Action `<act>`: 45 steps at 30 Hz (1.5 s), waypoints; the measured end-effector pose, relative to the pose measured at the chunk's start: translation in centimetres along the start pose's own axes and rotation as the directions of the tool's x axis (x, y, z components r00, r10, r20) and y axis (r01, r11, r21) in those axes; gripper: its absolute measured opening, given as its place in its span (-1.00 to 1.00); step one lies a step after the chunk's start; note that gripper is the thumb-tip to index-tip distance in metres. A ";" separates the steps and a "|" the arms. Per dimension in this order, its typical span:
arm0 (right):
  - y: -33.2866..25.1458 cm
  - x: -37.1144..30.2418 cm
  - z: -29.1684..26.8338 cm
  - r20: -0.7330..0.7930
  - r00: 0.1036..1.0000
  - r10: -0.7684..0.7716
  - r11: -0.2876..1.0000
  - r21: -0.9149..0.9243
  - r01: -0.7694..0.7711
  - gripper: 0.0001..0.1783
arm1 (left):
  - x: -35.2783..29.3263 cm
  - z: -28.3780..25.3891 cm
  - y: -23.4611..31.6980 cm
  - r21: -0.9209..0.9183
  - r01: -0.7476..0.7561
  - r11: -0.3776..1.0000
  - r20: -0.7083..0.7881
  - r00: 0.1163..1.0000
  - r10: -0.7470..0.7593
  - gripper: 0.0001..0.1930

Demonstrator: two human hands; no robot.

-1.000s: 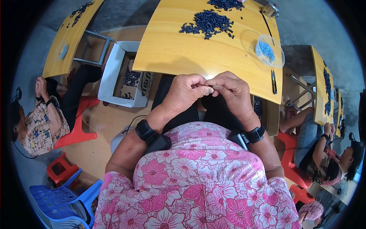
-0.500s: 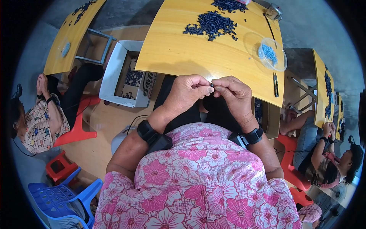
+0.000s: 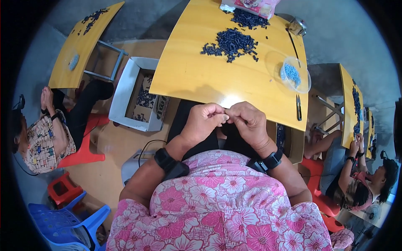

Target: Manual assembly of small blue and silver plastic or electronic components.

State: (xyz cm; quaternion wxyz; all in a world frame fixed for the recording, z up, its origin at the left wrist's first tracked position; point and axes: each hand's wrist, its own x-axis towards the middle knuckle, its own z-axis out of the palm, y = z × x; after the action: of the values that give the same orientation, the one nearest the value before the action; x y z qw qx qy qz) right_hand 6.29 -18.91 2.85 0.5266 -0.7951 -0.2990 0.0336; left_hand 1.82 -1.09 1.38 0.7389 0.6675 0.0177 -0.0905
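A yellow table stands over tan floor — a red stool near a blue chair.

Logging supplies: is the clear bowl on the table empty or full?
Partly filled: blue pieces lie inside the clear bowl, with its bare wall showing.

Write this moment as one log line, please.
left hand: pinched; right hand: pinched alongside; black pieces: heaped on table; blue pieces: in clear bowl
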 end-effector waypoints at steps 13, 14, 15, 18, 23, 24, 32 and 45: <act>5.3 8.0 -1.8 -0.177 0.976 0.128 0.965 -0.203 -0.164 -0.80 | 0.1 -3.5 -3.2 0.534 -0.346 0.771 0.038 0.921 0.387 -0.91; 5.8 8.9 -1.9 -0.184 0.975 0.123 0.961 -0.225 -0.164 -0.81 | 0.2 -3.5 -3.2 0.541 -0.346 0.766 0.039 0.921 0.388 -0.91; 6.4 9.7 -1.9 -0.182 0.975 0.125 0.959 -0.228 -0.165 -0.81 | 0.4 -3.5 -3.2 0.549 -0.346 0.761 0.040 0.920 0.390 -0.90; 7.2 11.8 -1.5 -0.175 0.984 0.039 0.925 -0.365 -0.102 -0.79 | 0.7 -3.6 -3.3 0.537 -0.333 0.775 0.026 0.925 0.380 -0.90; 7.8 13.7 -0.7 -0.150 0.987 0.059 0.927 -0.358 -0.110 -0.77 | 0.7 -3.8 -3.7 0.550 -0.324 0.769 0.020 0.926 0.376 -0.90; 7.9 13.9 -0.6 -0.142 0.987 0.082 0.919 -0.372 -0.130 -0.77 | 0.7 -3.8 -3.6 0.550 -0.326 0.769 0.022 0.926 0.377 -0.89; 8.1 14.2 -0.2 -0.072 0.996 -0.059 0.867 -0.498 0.015 -0.80 | 0.9 -3.8 -3.5 0.563 -0.355 0.746 0.037 0.913 0.406 -0.89; 9.7 9.9 -1.1 -0.168 0.961 0.219 0.956 -0.159 -0.246 -0.90 | 0.5 -2.8 -3.4 0.553 -0.348 0.757 -0.004 0.908 0.420 -0.89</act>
State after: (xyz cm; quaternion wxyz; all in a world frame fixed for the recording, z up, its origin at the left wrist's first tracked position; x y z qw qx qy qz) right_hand 19.06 -17.32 -2.38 0.4666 -0.8689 -0.1650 0.0095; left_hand 2.07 1.35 -2.30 0.5206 0.8416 -0.0988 0.1046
